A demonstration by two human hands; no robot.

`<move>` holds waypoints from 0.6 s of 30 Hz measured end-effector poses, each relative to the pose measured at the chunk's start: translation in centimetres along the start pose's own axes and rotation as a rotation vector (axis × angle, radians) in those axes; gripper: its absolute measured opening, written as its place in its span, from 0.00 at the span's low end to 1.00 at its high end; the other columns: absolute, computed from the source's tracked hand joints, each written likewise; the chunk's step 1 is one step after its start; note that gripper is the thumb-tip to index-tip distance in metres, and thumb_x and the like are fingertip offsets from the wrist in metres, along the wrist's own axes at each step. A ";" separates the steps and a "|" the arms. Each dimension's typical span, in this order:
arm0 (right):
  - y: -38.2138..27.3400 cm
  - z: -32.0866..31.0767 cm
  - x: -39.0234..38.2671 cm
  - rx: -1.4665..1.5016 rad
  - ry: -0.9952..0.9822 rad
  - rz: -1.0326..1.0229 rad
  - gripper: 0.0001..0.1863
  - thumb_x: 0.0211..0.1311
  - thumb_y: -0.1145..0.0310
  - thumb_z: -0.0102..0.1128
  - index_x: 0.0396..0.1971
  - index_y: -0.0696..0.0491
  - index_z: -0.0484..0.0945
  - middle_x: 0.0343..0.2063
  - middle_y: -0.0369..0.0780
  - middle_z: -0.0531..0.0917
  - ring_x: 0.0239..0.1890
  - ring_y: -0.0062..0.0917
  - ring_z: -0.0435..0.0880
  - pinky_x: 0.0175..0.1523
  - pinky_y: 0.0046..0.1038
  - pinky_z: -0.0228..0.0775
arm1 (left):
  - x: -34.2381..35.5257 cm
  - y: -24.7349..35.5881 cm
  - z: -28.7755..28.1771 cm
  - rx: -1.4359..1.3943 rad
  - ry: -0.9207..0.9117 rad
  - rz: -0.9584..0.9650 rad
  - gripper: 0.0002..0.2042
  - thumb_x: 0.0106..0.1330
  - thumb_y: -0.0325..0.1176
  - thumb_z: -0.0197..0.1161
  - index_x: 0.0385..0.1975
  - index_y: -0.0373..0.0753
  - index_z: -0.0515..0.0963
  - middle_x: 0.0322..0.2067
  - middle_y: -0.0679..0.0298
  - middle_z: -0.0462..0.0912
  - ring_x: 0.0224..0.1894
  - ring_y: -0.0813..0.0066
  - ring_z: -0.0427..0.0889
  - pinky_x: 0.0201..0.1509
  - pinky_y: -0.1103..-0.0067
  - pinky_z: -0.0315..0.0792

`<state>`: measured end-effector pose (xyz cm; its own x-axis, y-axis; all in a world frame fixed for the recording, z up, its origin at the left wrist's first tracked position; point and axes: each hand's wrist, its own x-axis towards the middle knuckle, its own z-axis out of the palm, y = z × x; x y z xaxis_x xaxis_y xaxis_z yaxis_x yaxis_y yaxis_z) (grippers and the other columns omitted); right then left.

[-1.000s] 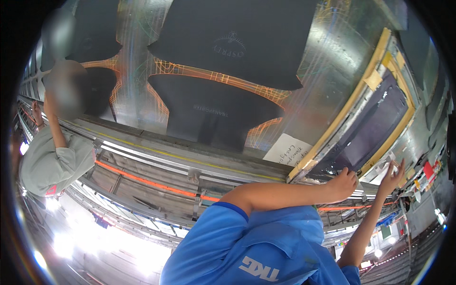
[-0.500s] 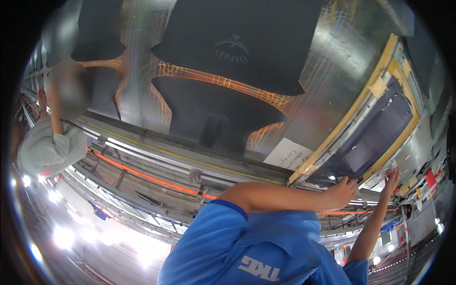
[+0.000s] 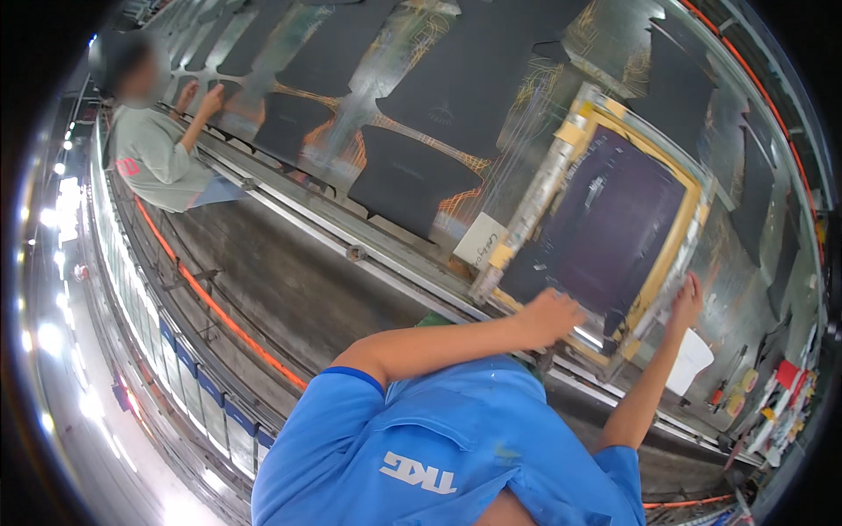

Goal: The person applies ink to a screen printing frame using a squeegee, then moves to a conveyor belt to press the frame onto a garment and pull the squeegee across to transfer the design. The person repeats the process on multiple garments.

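A printing screen frame [image 3: 559, 188], with yellow-taped edges and a dark purple mesh panel, lies slanted on the long table to the right. My left hand [image 3: 551, 317] is at its near end with the fingers curled; whatever they hold is hidden. A shiny pale strip [image 3: 588, 337] shows just beside that hand. On the frame's right side rests my right hand [image 3: 688, 300], its fingers bent over the edge. Several flat black cut pieces [image 3: 412, 175] with faint printed marks lie left of the frame, along the table.
A white card with handwriting [image 3: 481, 241] lies against the frame's left side. Another white sheet [image 3: 690, 361] is near my right forearm. Metal rail [image 3: 351, 254] runs along the table's near edge. A co-worker in a grey shirt [image 3: 149, 153] stands far left. Red and yellow items [image 3: 785, 377] cluster at right.
The view has turned, so more of the screen frame and table shows. Both my hands stay at the frame's near end and right side. The co-worker's hands now show over the table.
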<state>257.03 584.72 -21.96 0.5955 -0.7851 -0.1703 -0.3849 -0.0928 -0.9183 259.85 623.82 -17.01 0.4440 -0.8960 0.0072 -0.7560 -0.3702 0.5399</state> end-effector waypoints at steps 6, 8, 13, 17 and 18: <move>-4.3 18.3 -6.4 0.001 -0.036 -0.242 0.12 0.68 0.68 0.55 0.46 0.56 0.82 0.31 0.35 0.82 0.29 0.20 0.78 0.37 0.25 0.72 | -8.8 -9.3 -4.9 0.141 0.113 -0.214 0.21 0.51 0.25 0.60 0.48 0.49 0.78 0.46 0.69 0.81 0.52 0.68 0.81 0.47 0.64 0.73; -4.9 23.4 -8.5 -0.038 0.037 -0.367 0.12 0.68 0.67 0.53 0.45 0.54 0.82 0.38 0.44 0.85 0.41 0.33 0.83 0.50 0.34 0.72 | -11.7 -12.7 -7.3 0.128 0.125 -0.257 0.22 0.53 0.25 0.60 0.49 0.52 0.80 0.52 0.68 0.83 0.56 0.69 0.81 0.46 0.66 0.75; -8.7 32.5 -15.0 0.026 0.012 -0.206 0.11 0.70 0.66 0.52 0.44 0.52 0.81 0.25 0.43 0.81 0.29 0.30 0.80 0.41 0.35 0.71 | -17.9 -18.7 -9.7 0.147 0.258 -0.397 0.23 0.53 0.24 0.60 0.51 0.51 0.81 0.53 0.67 0.83 0.53 0.67 0.83 0.42 0.71 0.77; -10.1 36.0 -17.6 0.069 0.008 -0.172 0.11 0.71 0.66 0.51 0.43 0.52 0.81 0.18 0.39 0.75 0.21 0.26 0.73 0.34 0.33 0.67 | -18.7 -18.5 -10.8 0.261 0.109 -0.244 0.26 0.52 0.26 0.65 0.55 0.52 0.78 0.57 0.70 0.80 0.58 0.66 0.79 0.49 0.69 0.73; -10.1 36.7 -17.9 0.066 0.008 -0.164 0.11 0.71 0.66 0.51 0.43 0.52 0.80 0.17 0.38 0.74 0.20 0.24 0.71 0.32 0.32 0.65 | -19.0 -18.9 -11.2 0.285 0.035 -0.184 0.27 0.52 0.27 0.66 0.56 0.51 0.77 0.58 0.70 0.79 0.59 0.65 0.78 0.52 0.69 0.72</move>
<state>276.11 622.20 -22.79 0.6408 -0.7676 -0.0138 -0.2362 -0.1800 -0.9549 271.06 650.56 -17.89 0.5977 -0.8009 -0.0369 -0.7637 -0.5827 0.2777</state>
